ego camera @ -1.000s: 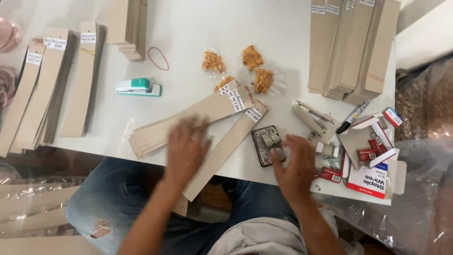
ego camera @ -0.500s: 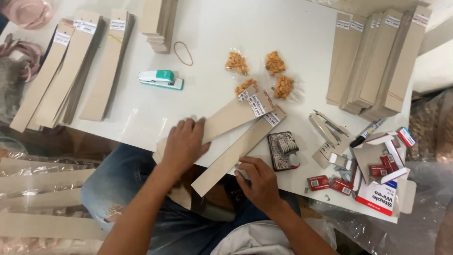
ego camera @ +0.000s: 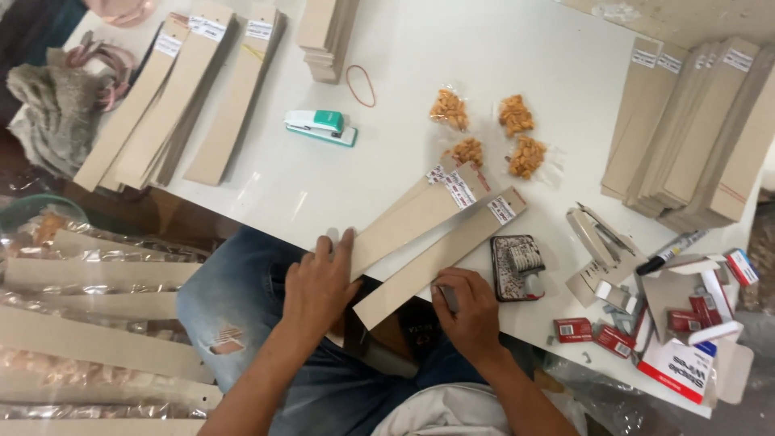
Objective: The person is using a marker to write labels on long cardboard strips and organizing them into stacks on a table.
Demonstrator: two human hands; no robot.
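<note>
The left hand (ego camera: 319, 282) lies flat with fingers spread on the near end of a long cardboard strip (ego camera: 412, 222), pinning it where it overhangs the edge of the white worktop (ego camera: 452, 48); a second strip (ego camera: 440, 258) lies just beside it, both running diagonally with small white labels at their far ends. The right hand (ego camera: 468, 311) is curled at the worktop edge, pinching a small dark-grey piece between thumb and fingers; what it is cannot be told. By the look of it, the step in hand is readying a strip for fastening, and the next move would call for bringing up one of the snack packets (ego camera: 484, 133) beyond the strips and a stapler, either the green stapler (ego camera: 319, 125) or the grey one (ego camera: 597, 238) beside the staple tray (ego camera: 517, 266). Compared with a second ago, the right hand has left the staple tray and drawn back toward the body, the left hand has slid lower along the strip, and the view has shifted rightward.
</note>
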